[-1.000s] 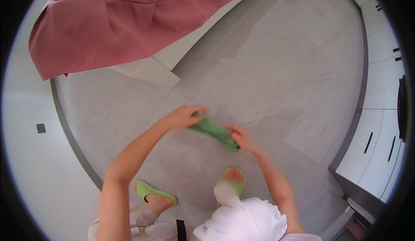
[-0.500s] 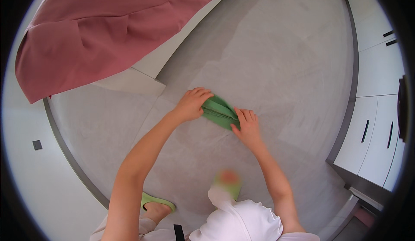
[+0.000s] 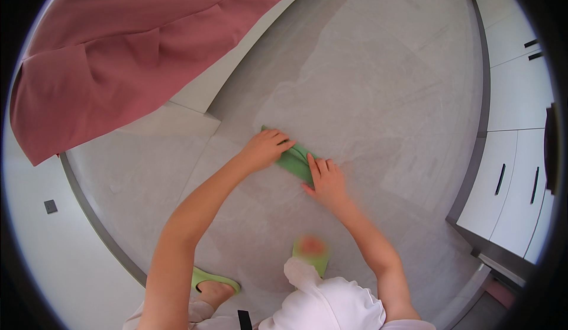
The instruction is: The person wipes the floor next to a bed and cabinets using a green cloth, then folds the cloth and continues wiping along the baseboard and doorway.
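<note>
A folded green cloth [image 3: 296,167] is between my two hands, low over the grey floor, with a lengthwise crease or seam along its middle. My left hand [image 3: 267,149] is closed on its left part, fingers over the top; a green corner shows beyond them. At the opposite end my right hand [image 3: 326,181] grips the cloth, thumb on the near side and fingers over the upper edge. Parts of the cloth under both hands are hidden.
A bed-like piece draped with a pink cover [image 3: 136,52] fills the upper left, its pale base [image 3: 195,96] beneath. White cabinets [image 3: 503,182] with black handles line the right. My feet in green slippers [image 3: 216,281] stand on the floor [image 3: 384,93]; a wall socket [image 3: 51,206] is at left.
The green cloth now looks narrower and more folded. My right hand has moved left and slightly nearer me, closing the gap to my left hand. The view has shifted a little.
</note>
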### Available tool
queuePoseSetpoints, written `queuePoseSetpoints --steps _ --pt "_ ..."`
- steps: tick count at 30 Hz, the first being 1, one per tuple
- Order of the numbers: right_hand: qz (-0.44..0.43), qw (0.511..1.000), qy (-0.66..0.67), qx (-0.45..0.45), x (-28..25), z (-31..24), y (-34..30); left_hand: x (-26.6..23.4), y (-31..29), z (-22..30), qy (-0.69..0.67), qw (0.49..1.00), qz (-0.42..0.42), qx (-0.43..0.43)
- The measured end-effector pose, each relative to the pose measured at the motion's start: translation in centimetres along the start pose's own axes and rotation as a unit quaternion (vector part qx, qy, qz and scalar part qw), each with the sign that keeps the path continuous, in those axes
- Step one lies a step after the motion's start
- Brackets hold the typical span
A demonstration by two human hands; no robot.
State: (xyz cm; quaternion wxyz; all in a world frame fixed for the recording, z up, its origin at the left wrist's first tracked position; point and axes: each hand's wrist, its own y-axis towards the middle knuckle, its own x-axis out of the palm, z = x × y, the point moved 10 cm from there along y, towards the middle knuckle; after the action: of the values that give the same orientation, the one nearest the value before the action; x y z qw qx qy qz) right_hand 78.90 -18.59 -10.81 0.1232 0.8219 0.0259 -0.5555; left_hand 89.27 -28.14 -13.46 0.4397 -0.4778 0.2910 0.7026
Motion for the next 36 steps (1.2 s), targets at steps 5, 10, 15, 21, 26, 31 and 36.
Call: queuePoseSetpoints --steps 5,10,15,21,26,31,36 --pt "-0.001 1.000 -0.016 -0.018 1.5 0.1 0.4 -2.0 -1.2 2.8 0.099 0.988 0.087 0.079" --pt "0.066 0.997 -0.009 0.047 -0.8 6.4 4.4 -4.4 6.9 0.9 0.115 0.979 0.168 0.032" --pt "0.057 0.995 -0.020 0.077 -1.2 11.3 8.3 -2.9 11.7 -1.6 0.109 0.981 0.157 -0.047" --pt "-0.009 0.998 -0.015 0.058 4.3 2.0 4.0 -0.2 -1.1 -2.0 0.082 0.974 0.169 -0.126" --pt "-0.166 0.981 0.004 -0.104 12.3 -16.8 -2.8 -1.6 -22.0 1.8 0.103 0.964 0.116 -0.218" --pt "-0.130 0.960 0.086 -0.233 12.6 -24.7 -4.4 -1.9 -30.4 3.7 0.100 0.929 0.047 -0.353" --pt "-0.143 0.972 0.020 -0.185 10.0 -12.9 0.3 -1.8 -19.0 1.8 0.104 0.920 0.190 -0.328"
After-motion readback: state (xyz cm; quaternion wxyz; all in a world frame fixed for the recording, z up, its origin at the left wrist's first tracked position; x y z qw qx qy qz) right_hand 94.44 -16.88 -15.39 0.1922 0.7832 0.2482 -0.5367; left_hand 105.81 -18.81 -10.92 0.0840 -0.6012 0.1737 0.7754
